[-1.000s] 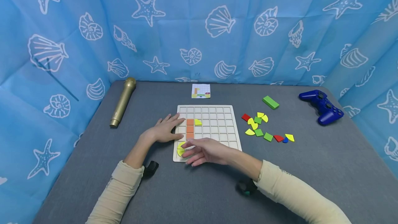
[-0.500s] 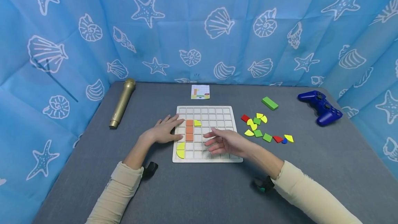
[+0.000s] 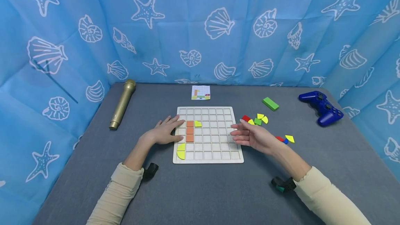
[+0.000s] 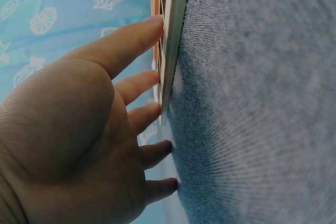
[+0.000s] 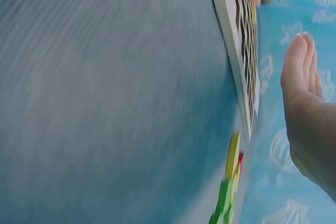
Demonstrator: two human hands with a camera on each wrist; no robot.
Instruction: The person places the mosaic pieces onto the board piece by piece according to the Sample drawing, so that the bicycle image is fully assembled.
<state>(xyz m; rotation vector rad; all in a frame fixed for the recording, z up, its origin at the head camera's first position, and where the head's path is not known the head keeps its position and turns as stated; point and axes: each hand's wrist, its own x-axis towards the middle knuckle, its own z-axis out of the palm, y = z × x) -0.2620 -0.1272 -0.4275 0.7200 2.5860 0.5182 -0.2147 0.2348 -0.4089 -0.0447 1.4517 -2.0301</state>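
My left hand [image 3: 162,132] rests with spread, straight fingers at the left edge of a white grid board [image 3: 218,155]. Its thumb and some fingertips touch the board's edge in the left wrist view. Orange square tiles [image 3: 190,131] form a column on the board, with a yellow quarter-round tile [image 3: 198,124] beside the top one. Two yellow quarter-round tiles [image 3: 181,151] fill the lower left cells. My right hand [image 3: 254,136] hovers over the board's right edge, fingers relaxed and holding nothing. It hides part of the loose tile pile [image 3: 257,121] behind it.
A printed pattern card [image 3: 201,92] lies behind the board. To the right are a green block [image 3: 270,103], a yellow tile [image 3: 289,138] and a blue game controller [image 3: 321,108]. A gold microphone [image 3: 123,105] lies at the left. A blue curtain [image 3: 200,27] encloses the table.
My right hand has moved right, from above the lower left yellow tiles to the board's right edge, uncovering those tiles and the lowest orange one. The left hand has stayed put.
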